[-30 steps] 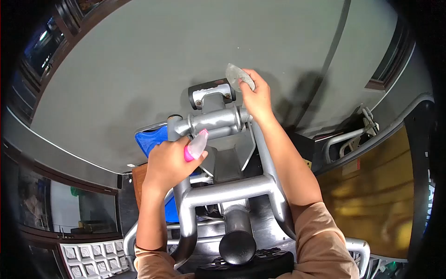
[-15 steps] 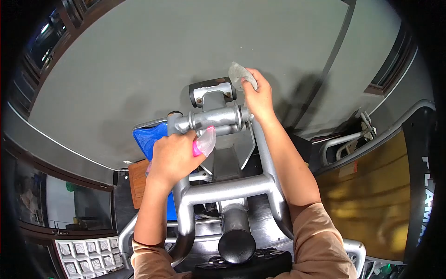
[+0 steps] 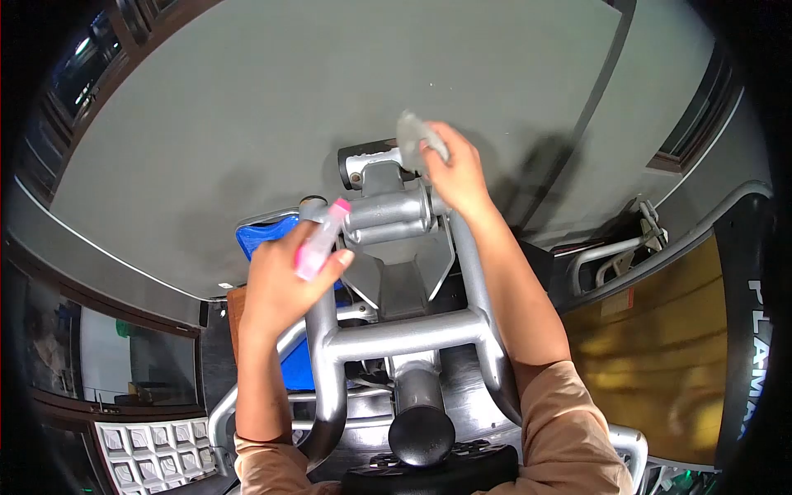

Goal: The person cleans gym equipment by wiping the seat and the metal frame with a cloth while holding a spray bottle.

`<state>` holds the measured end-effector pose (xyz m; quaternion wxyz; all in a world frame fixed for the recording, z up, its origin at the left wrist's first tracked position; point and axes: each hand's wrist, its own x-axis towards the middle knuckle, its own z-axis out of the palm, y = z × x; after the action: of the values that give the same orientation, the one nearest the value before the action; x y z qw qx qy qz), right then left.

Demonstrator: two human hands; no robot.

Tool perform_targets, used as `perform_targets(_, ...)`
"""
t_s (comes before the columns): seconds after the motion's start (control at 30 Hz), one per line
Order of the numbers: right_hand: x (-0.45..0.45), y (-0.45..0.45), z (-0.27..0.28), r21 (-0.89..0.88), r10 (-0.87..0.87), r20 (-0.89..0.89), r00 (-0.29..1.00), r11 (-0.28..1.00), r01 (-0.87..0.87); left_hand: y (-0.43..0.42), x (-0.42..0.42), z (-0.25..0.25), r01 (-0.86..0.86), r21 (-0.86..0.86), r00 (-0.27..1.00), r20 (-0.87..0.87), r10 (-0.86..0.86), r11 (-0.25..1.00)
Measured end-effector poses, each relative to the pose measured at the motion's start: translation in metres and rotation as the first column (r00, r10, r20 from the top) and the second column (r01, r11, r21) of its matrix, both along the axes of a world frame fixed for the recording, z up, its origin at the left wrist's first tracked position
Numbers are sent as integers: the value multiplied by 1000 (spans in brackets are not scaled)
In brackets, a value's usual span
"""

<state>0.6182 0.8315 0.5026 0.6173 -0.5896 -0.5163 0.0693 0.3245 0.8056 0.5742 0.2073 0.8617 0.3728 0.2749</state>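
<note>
My left hand (image 3: 282, 279) is closed around a pink and whitish spray bottle (image 3: 328, 233), blurred by motion, left of the grey metal frame of a gym machine (image 3: 396, 337). The bottle's pink tip points up toward the machine's upper crossbar, and its lower part is hidden by the hand. My right hand (image 3: 456, 172) pinches a crumpled grey cloth (image 3: 422, 140) between thumb and fingers. It hovers at the right end of the black-and-silver pad bracket (image 3: 363, 165) on top of the machine; whether the cloth touches it, I cannot tell.
A grey wall (image 3: 330, 74) rises behind the machine. A blue panel (image 3: 266, 237) shows at left, above a white gridded rack (image 3: 157, 454). On the right is a gold-coloured board (image 3: 652, 346) with a black lettered edge. A round black knob (image 3: 421, 437) is nearest me.
My left hand has moved slightly left and down, and the spray bottle has turned more upright. The right hand has shifted a little left with the cloth, across the pad bracket's right end.
</note>
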Motion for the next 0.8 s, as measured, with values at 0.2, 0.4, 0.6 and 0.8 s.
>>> perform_targets(0.2, -66, -23, 12, -267, 187, 826, 531, 961, 76, -4, -28, -27, -48, -170, 880, 460, 122, 984)
perform_targets(0.4, -58, -33, -5, -115, 67, 881, 468, 990, 76, -33, -45, -67, -96, -146, 809, 565, 162, 985)
perform_targets(0.6, -58, -42, -8, -71, 28, 913, 406, 993, 90, -44, -48, -78, -150, -77, 894, 415, 169, 986)
perform_targets(0.8, -63, -46, -12, -106, 95, 923, 372, 994, 9, -41, -45, -80, -179, -59, 939, 287, 189, 982)
